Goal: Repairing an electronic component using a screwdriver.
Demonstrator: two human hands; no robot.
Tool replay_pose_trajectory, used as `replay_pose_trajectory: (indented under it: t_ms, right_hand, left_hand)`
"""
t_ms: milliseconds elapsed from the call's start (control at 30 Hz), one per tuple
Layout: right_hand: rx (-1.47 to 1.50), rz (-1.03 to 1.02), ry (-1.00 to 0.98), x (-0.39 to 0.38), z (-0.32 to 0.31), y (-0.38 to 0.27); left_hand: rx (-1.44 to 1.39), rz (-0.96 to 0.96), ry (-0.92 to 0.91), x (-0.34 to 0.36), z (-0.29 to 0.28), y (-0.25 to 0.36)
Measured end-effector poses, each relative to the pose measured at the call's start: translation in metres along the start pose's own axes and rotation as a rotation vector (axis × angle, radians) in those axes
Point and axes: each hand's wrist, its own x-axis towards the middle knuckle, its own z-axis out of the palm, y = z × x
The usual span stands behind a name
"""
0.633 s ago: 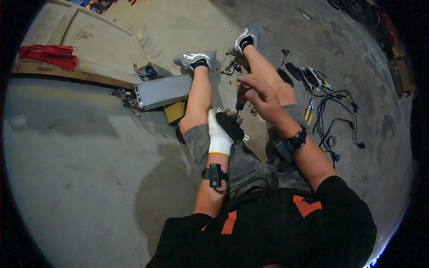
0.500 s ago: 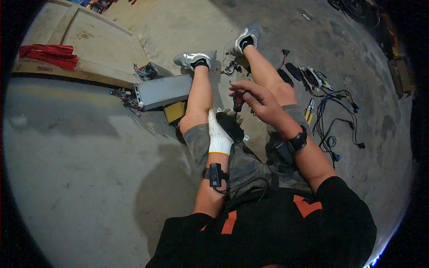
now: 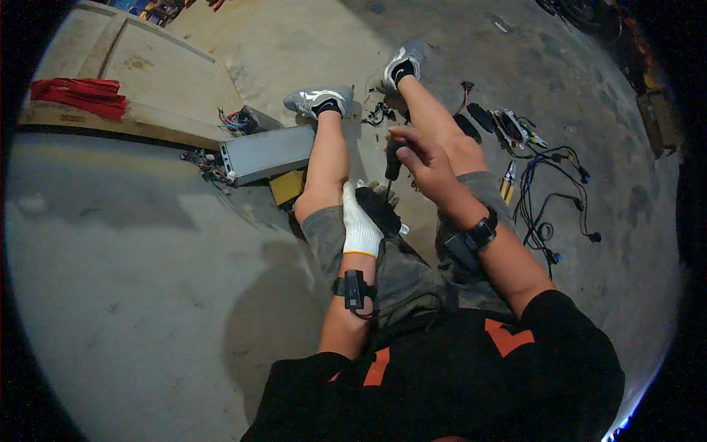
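My left hand [image 3: 359, 225], in a white knitted glove, is closed around a flat black part [image 3: 378, 210] above my lap, between my thighs. What kind of part it is I cannot make out. Bare and closed, my right hand [image 3: 428, 168] grips a screwdriver [image 3: 393, 163] by its dark handle. The thin shaft points down, and its tip meets the black part or lies just over it; the exact contact is too small to tell.
To the left lie a long grey metal box [image 3: 269, 153], a yellow block [image 3: 286, 187] and a wooden panel [image 3: 169, 62] with a red cloth [image 3: 79, 97]. On the right floor are pliers [image 3: 509, 183], black cables [image 3: 549, 191] and an opened device [image 3: 509, 129]. Small parts [image 3: 379, 113] lie between my feet.
My right hand has turned on the screwdriver and shifted slightly; its fingers now curl more over the handle. The left hand keeps the black part in nearly the same place.
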Motion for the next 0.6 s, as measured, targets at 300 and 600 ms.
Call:
replay_pose_trajectory:
  t_ms: [300, 600]
  right_hand:
    - [-0.300, -0.077, 0.196, -0.002, 0.008, -0.003]
    - [-0.362, -0.038, 0.264, -0.002, 0.007, -0.002]
  left_hand:
    - [-0.004, 0.045, 0.026, 0.000, -0.006, 0.002]
    - [0.040, 0.132, 0.088, 0.000, -0.006, -0.004]
